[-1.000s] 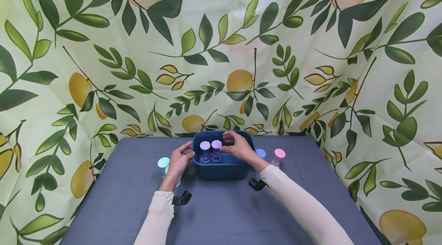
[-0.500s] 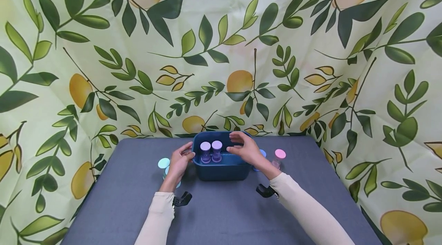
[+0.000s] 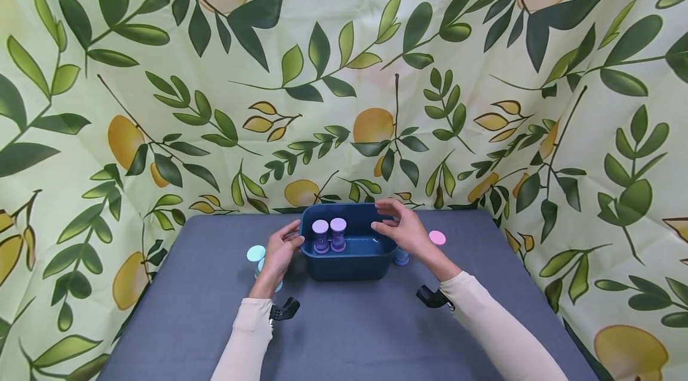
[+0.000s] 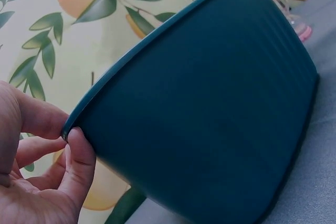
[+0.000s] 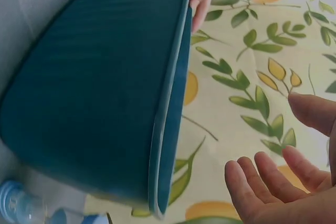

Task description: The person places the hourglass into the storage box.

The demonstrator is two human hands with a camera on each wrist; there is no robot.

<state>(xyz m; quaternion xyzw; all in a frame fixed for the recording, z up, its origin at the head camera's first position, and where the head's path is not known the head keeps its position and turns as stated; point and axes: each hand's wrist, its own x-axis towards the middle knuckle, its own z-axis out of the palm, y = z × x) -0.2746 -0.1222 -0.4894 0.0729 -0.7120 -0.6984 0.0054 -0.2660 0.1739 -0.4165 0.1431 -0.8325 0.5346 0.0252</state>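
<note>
A dark blue plastic bin (image 3: pixel 344 269) stands toward the back of the table. Inside its left half, a purple-capped sand timer (image 3: pixel 321 237) and a second purple sand timer (image 3: pixel 338 236) are upright side by side. My left hand (image 3: pixel 277 255) pinches the bin's left rim between thumb and fingers, plain in the left wrist view. Over the bin's right end hovers my right hand (image 3: pixel 407 232), holding nothing. Its fingers (image 5: pixel 270 182) are spread apart from the thumb, beside the bin's rim in the right wrist view.
Left of the bin are teal-capped sand timers (image 3: pixel 255 254), partly behind my left wrist. On the right stand a blue sand timer (image 3: pixel 401 257), mostly covered by my right hand, and a pink-capped one (image 3: pixel 437 238). A lemon-print cloth (image 3: pixel 322 100) hangs behind the grey table (image 3: pixel 349 333).
My right hand has moved right, away from the purple sand timers to the bin's right end, with its fingers spread. The left hand stays at the left rim.
</note>
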